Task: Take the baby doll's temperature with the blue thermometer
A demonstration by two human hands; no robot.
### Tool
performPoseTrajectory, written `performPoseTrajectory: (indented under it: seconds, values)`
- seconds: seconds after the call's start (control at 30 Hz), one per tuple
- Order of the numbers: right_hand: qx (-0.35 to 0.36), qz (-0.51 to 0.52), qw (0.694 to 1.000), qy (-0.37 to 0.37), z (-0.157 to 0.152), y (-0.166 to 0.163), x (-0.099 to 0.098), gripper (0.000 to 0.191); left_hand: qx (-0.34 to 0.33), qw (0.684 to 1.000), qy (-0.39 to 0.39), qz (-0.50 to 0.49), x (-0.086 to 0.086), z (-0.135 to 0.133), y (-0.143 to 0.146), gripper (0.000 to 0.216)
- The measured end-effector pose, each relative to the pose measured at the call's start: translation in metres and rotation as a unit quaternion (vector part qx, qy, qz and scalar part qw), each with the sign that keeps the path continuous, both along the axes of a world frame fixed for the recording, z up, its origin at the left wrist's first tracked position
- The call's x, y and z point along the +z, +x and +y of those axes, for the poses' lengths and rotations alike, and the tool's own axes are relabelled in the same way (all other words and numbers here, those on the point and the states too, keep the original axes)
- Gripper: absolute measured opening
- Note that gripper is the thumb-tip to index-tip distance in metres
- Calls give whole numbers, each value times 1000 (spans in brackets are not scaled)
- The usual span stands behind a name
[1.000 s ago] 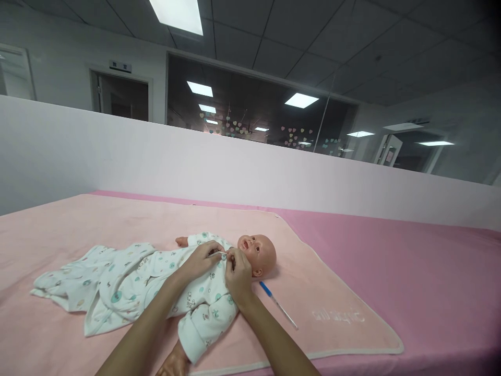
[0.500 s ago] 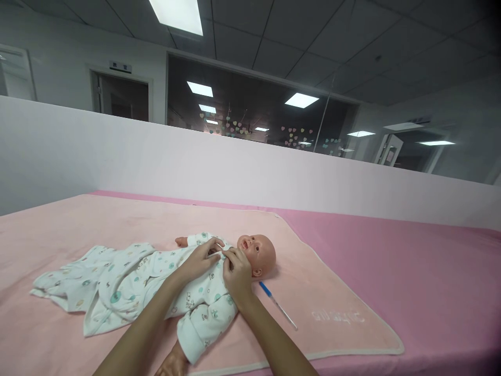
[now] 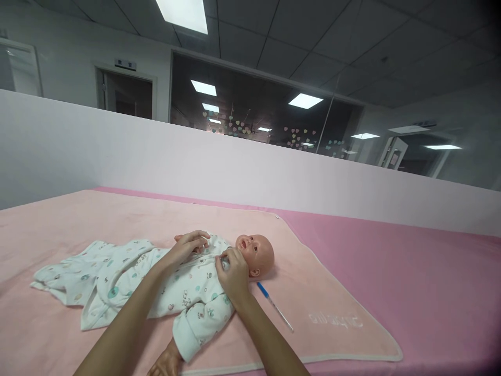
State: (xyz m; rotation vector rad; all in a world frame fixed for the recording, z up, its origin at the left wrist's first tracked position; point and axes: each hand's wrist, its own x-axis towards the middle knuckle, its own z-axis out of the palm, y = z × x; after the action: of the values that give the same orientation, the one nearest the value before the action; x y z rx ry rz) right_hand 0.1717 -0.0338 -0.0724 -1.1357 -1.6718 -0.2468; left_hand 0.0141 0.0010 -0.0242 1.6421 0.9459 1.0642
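A baby doll point(image 3: 256, 253) lies on its back on a pale pink blanket point(image 3: 332, 292), head to the right, dressed in a white printed romper point(image 3: 129, 277). My right hand point(image 3: 233, 274) pinches the romper's collar just below the doll's chin. My left hand point(image 3: 188, 245) rests on the doll's far shoulder and sleeve, fingers curled over the fabric. The doll's near arm in its white sleeve point(image 3: 195, 326) reaches toward me, its bare hand point(image 3: 164, 363) at the bottom edge.
A thin thermometer with a blue end point(image 3: 274, 306) lies on the blanket right of the doll. The blanket covers a brighter pink sheet point(image 3: 430, 282). A white partition wall point(image 3: 235, 172) runs behind the table.
My left hand has slid from the collar to the doll's far shoulder. My right hand has stayed at the collar. The view has shifted slightly.
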Motion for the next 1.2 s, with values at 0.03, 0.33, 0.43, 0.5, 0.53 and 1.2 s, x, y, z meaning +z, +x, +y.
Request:
performPoseTrajectory:
  seconds: [0.03,0.33,0.43,0.5,0.53,1.2]
  values:
    - [-3,-2,1000,-4,0,0,0,8,-8,1000,-14,14,2,-1,-4,25]
    - [6,-5,1000,-10,1,0,1,12,-107,985,0,137,1,-9,-21,43]
    - [2,8,1000,-16,3,-1,-1,20,-132,976,12,174,3,-11,-22,51]
    - [4,18,1000,-21,4,-2,-1,24,-139,974,13,180,5,-14,-21,51]
    - [5,23,999,-25,4,-2,-1,25,-139,974,11,178,6,-15,-21,50]
    - [159,-148,976,-30,17,-13,24,3,-132,990,33,41,-6,-10,-23,34]
